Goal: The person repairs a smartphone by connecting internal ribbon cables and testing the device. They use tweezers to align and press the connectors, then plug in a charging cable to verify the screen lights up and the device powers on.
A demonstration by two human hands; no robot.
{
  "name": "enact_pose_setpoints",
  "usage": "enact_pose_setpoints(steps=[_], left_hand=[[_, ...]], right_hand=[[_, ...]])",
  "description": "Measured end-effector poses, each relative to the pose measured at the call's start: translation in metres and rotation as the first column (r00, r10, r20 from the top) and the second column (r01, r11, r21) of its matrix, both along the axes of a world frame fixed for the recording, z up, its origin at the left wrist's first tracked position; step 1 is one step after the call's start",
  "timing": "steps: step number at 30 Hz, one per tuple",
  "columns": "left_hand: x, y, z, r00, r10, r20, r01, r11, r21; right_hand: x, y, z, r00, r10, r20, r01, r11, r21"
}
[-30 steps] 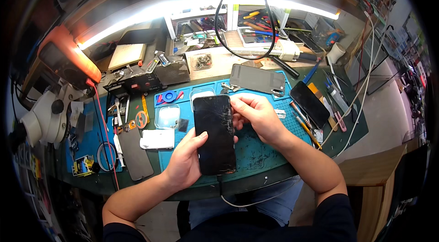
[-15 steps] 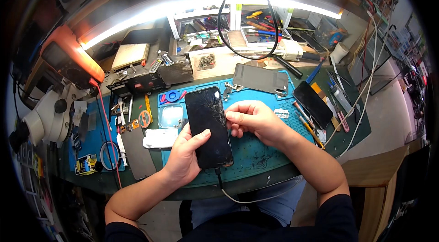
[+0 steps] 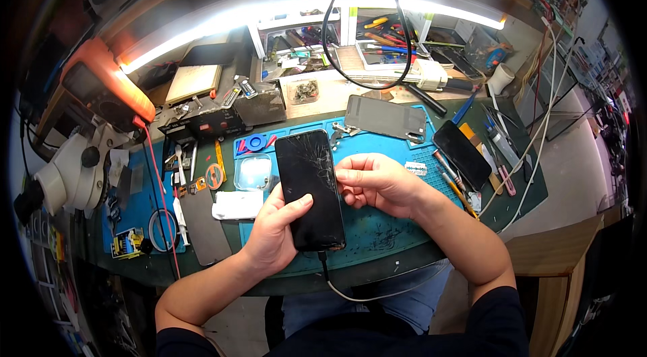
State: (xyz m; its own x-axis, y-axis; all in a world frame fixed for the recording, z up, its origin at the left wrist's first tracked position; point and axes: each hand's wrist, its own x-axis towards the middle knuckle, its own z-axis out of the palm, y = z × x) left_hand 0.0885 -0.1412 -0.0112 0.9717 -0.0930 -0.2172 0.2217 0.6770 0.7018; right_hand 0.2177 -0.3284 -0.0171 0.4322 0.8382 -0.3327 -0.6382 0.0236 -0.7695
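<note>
A black smartphone [image 3: 310,202] with a dark screen is held upright over the blue work mat. Cracks spread across the upper right of its glass, and its lower edge looks worn. My left hand [image 3: 273,232] grips its left side, the thumb lying over the front and the other fingers behind it. At the phone's right edge is my right hand [image 3: 377,182], closed, with thumb and forefinger pinched against that edge; the fingertips are partly hidden. A cable [image 3: 325,268] is plugged into the bottom of the phone and droops over my lap.
On the blue mat [image 3: 377,235] lie a grey phone panel [image 3: 384,117], a razor blade [image 3: 416,168] and a clear round-cornered box [image 3: 253,171]. Another black phone [image 3: 462,155] rests at right near screwdrivers. An orange multimeter [image 3: 108,84] stands left. A black cable loop [image 3: 325,33] hangs overhead.
The phone has shifted very slightly right and down with both hands. Reflections on its screen have faded a little. The grip of both hands looks about the same.
</note>
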Motion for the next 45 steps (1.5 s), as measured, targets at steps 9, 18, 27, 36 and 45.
enact_pose_setpoints(steps=[9,18,27,36,45], left_hand=[[0.000,0.000,-0.001,1.000,0.018,-0.008,-0.018,1.000,-0.001],[0.000,0.000,-0.001,1.000,0.001,-0.003,-0.001,1.000,-0.012],[-0.001,0.001,-0.001,1.000,-0.002,-0.013,0.002,1.000,-0.010],[0.002,-0.003,-0.002,0.999,0.003,-0.047,-0.001,0.999,0.043],[0.004,-0.005,-0.008,0.997,0.015,0.076,-0.020,0.997,0.076]], right_hand=[[0.000,0.000,0.001,1.000,-0.015,0.002,0.015,1.000,0.001],[0.001,-0.002,-0.003,1.000,0.009,0.008,-0.010,1.000,0.014],[0.002,-0.001,-0.006,1.000,0.007,0.004,-0.007,1.000,0.022],[-0.003,-0.001,-0.002,0.997,-0.055,0.057,0.059,0.995,-0.078],[0.001,-0.001,-0.010,0.998,0.006,0.059,-0.008,0.999,0.041]])
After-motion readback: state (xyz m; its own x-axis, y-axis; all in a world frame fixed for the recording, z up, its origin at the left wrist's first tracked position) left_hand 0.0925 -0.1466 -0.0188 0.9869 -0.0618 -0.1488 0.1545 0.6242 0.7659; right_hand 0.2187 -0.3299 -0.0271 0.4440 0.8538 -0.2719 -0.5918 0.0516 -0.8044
